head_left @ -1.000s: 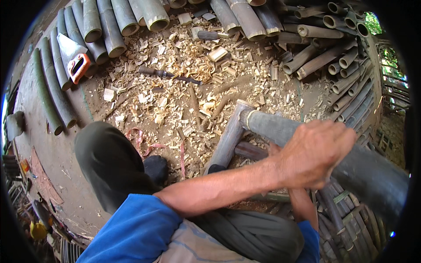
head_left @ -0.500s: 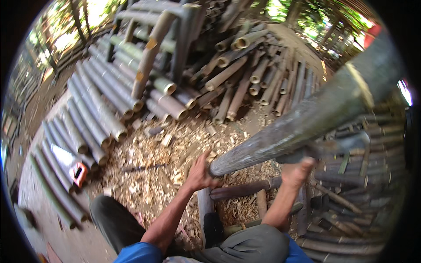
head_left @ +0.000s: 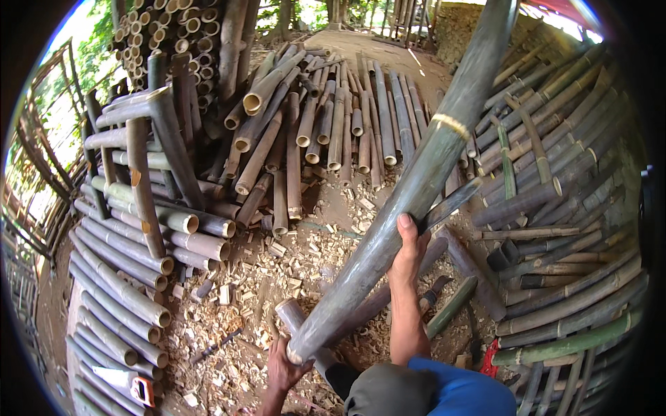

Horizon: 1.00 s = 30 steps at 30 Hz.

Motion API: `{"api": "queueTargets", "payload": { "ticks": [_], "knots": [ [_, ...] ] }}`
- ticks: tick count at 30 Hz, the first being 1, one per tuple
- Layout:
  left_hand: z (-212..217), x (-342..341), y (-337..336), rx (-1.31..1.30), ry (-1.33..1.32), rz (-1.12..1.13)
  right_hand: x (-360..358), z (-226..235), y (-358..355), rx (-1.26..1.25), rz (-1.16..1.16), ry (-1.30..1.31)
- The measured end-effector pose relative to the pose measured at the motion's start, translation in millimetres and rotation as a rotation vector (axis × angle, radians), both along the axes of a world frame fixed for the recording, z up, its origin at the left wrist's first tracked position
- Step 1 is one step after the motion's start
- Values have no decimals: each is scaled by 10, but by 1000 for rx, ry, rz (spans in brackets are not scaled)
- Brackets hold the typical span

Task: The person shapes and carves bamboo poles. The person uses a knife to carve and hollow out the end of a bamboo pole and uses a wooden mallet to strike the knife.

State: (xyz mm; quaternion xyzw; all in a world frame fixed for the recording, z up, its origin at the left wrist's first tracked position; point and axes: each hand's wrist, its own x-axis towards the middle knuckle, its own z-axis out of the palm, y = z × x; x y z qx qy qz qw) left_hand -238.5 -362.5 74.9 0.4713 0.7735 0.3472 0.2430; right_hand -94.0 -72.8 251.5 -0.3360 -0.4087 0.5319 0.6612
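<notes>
A thick, dark grey-green bamboo pole [head_left: 388, 236] slants from low centre up to the upper right, with a pale ring at one joint. Around its lower end curl the fingers of my left hand [head_left: 283, 369], closed on it. My right hand [head_left: 406, 253] is closed at the pole's middle, thumb up along its side. From that hand a dark, machete-like blade [head_left: 452, 203] juts out to the right; its handle is hidden. Under the pole's lower part is a bamboo frame [head_left: 290, 313]. Another dark curved blade [head_left: 434, 294] lies among the shavings beside my right forearm.
Wood chips [head_left: 243, 291] cover the ground ahead. Cut bamboo lengths [head_left: 125, 277] lie in rows at left, with a handsaw [head_left: 142, 390] on them. More bamboo piles [head_left: 333, 132] lie ahead and at right [head_left: 569, 305]. A bamboo stand [head_left: 142, 180] rises at left.
The view has turned to the right and up. The pole now stands more steeply, both hands still on it. My right hand and the blade have come up against its side.
</notes>
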Motion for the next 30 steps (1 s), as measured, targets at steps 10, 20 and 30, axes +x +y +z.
{"api": "queueTargets", "payload": {
  "ticks": [10,20,30],
  "knots": [
    [-354,284,-1311,-65,-146,201,187,-1231,-166,-482,49,40],
    [552,582,-501,-401,-29,145,435,-1872,325,-632,13,-106],
    [271,890,715,-245,66,25,913,-2354,1538,-598,-49,-369]
  ]
}}
